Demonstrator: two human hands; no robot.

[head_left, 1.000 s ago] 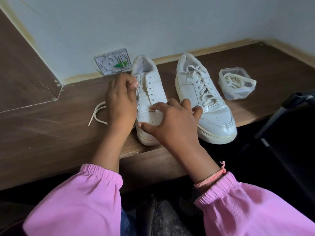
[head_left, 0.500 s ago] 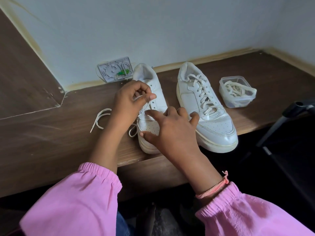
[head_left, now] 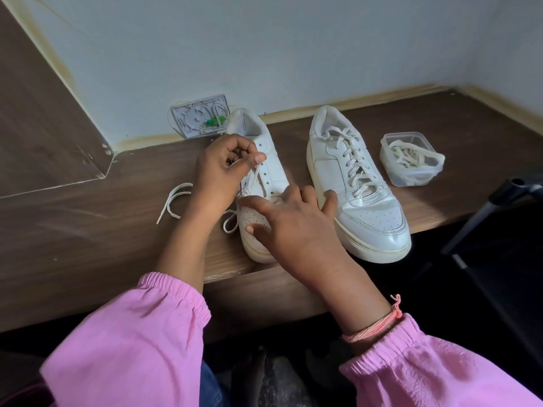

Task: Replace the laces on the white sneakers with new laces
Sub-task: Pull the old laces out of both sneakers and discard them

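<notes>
Two white sneakers stand on a brown wooden shelf (head_left: 88,236). The left sneaker (head_left: 261,160) has bare eyelets apart from one cream lace (head_left: 176,198) that runs up from its lowest holes and trails off to the left. My left hand (head_left: 223,168) pinches that lace between thumb and fingers above the tongue. My right hand (head_left: 296,227) rests spread on the sneaker's toe, fingers straight. The right sneaker (head_left: 358,183) is fully laced.
A clear plastic tub (head_left: 411,160) with more cream laces stands right of the laced sneaker. A grey plastic plate with a green part (head_left: 202,116) leans on the wall behind. A dark metal frame (head_left: 499,218) rises at the right, past the shelf's front edge.
My left hand has lifted from beside the left sneaker, pulling the lace up and taut above the tongue. My right hand stays on the toe. The camera has tilted a little.
</notes>
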